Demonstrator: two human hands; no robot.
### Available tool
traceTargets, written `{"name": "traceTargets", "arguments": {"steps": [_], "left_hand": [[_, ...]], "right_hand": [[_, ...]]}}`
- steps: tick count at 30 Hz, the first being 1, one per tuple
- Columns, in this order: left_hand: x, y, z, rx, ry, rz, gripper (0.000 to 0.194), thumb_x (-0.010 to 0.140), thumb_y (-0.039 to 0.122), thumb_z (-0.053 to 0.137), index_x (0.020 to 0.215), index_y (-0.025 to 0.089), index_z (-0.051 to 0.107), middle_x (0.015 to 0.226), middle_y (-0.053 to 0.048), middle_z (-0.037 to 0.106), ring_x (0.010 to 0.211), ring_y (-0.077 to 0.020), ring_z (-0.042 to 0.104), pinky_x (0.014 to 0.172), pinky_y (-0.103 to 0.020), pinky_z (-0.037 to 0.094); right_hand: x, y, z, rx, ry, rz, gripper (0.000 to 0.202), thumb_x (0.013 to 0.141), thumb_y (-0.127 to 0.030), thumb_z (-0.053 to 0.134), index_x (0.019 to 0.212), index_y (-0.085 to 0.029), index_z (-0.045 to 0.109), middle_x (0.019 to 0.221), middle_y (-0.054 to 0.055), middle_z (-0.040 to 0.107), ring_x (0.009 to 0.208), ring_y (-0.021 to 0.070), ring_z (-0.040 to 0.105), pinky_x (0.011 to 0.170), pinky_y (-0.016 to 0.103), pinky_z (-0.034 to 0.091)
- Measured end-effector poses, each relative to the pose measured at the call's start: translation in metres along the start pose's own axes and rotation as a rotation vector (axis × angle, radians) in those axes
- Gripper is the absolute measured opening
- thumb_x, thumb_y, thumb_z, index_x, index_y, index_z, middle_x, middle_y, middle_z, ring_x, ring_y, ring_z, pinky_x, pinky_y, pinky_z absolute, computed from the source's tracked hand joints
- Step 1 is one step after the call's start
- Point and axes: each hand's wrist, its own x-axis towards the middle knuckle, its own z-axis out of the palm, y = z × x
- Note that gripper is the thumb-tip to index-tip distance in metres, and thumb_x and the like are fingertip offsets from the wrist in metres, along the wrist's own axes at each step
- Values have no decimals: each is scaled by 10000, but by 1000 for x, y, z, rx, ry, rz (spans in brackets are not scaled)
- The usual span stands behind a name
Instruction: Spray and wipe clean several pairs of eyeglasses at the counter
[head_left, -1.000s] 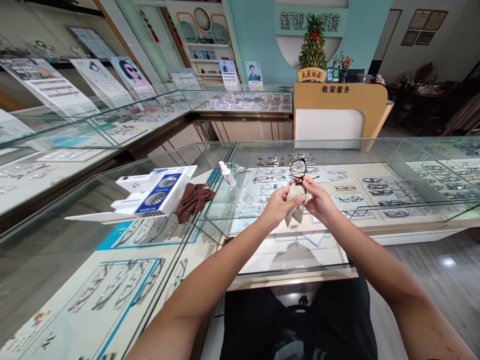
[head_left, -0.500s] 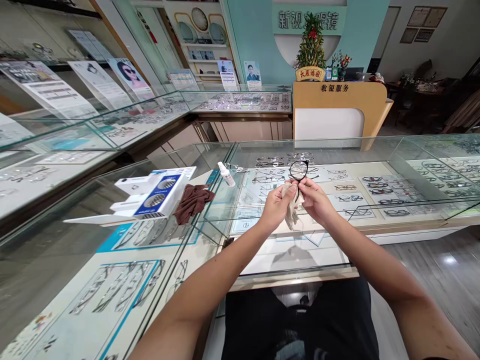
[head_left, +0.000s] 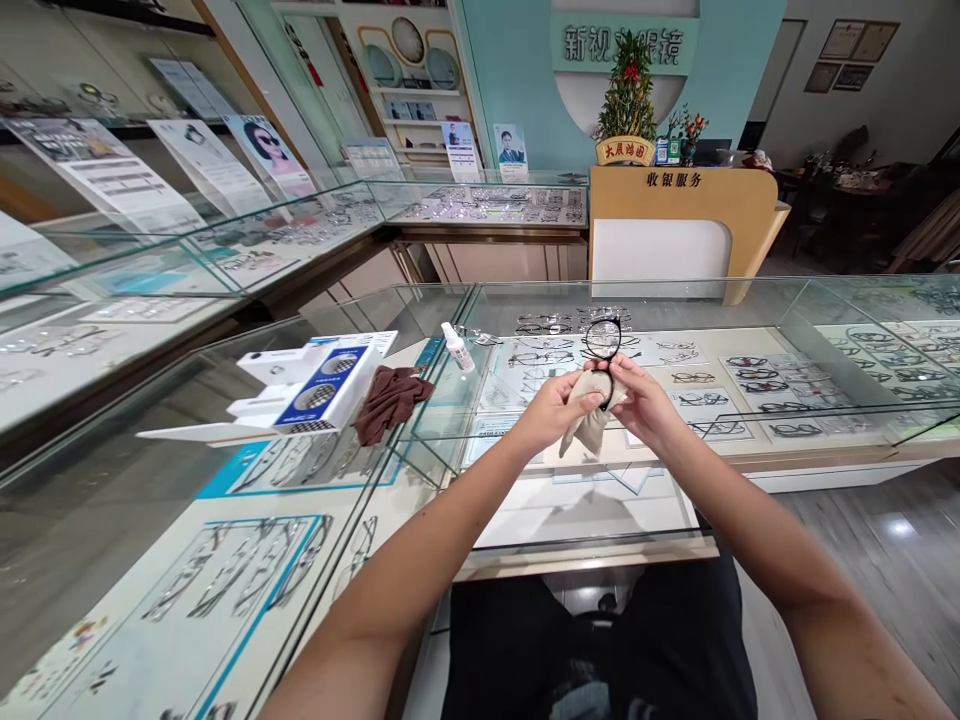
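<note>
Over the glass counter, my two hands hold a pair of black round-framed eyeglasses, turned on end with one lens up. My left hand is closed on a beige cloth pressed around the lower lens, its loose end hanging below. My right hand pinches the frame near its middle. Left of my hands stands a white spray bottle on the glass. Beside it lies a crumpled brown cloth.
An opened white and blue box sits on the left part of the glass counter. Rows of eyeglasses lie under the glass. Beyond stands a wooden cashier desk with a plant on it.
The beige cloth now spreads over the lower lens and hangs more openly. The eyeglasses have shifted slightly right and turned a little. The view has moved a bit.
</note>
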Motion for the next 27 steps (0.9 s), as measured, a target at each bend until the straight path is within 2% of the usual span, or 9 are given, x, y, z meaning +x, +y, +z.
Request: {"name": "traceTargets", "arguments": {"steps": [3,6,8,11,14,17,20,23,27], "left_hand": [[0,0,5,26,78,14,590,660,586,973,979,143,752,765,-16,731,678,-155,687,659,-253,537],[-2,1,11,32,175,50,607,618,578,988,956,138,743,761,-8,730,638,-145,684,636,-266,585],[-4,3,15,28,219,50,617,621,620,972,916,138,726,719,11,696,550,-118,639,536,-247,561],[-6,4,18,28,271,53,657,671,721,904,917,139,725,676,34,644,427,-74,543,393,-212,456],[-5,1,18,33,306,64,704,691,805,845,933,152,740,667,34,641,426,-80,545,387,-219,455],[-2,-3,14,53,290,52,735,716,888,760,854,167,733,654,-3,675,554,-144,662,496,-250,533],[2,-5,8,70,257,62,739,735,911,725,854,182,751,751,-51,756,831,-223,774,726,-294,615],[4,-5,3,51,261,46,784,729,939,698,949,191,781,887,-83,815,1051,-297,785,904,-366,629],[7,-5,-5,-23,344,17,803,742,955,665,998,204,788,973,-96,839,1124,-329,783,970,-407,627]], "right_hand": [[-1,4,1,8,17,14,349,702,-373,951,861,-224,677,1011,29,787,670,108,576,444,194,354],[-2,6,3,5,10,28,340,729,-387,932,886,-242,666,1062,23,787,688,123,580,454,207,389],[-4,8,5,-2,-18,18,338,735,-398,928,873,-254,655,1085,17,781,734,150,604,469,233,437],[-5,10,6,-6,-35,-31,357,720,-403,946,832,-261,638,1014,-10,757,767,164,617,531,268,520],[-4,12,5,-27,-41,-30,361,720,-428,952,839,-265,653,931,-37,724,694,148,592,533,281,524],[-4,10,3,-58,-32,-40,357,716,-436,961,846,-265,676,940,-39,739,717,143,619,589,278,526],[-3,5,1,-98,-12,-85,341,723,-447,960,840,-264,697,965,-15,762,898,169,688,830,293,560],[-3,-2,-1,-172,6,-136,343,718,-492,952,801,-269,705,990,8,759,1045,205,690,1000,325,522],[-3,-8,-3,-307,-24,-158,343,727,-535,931,768,-256,736,1055,29,744,1079,215,660,1085,354,466]]}}
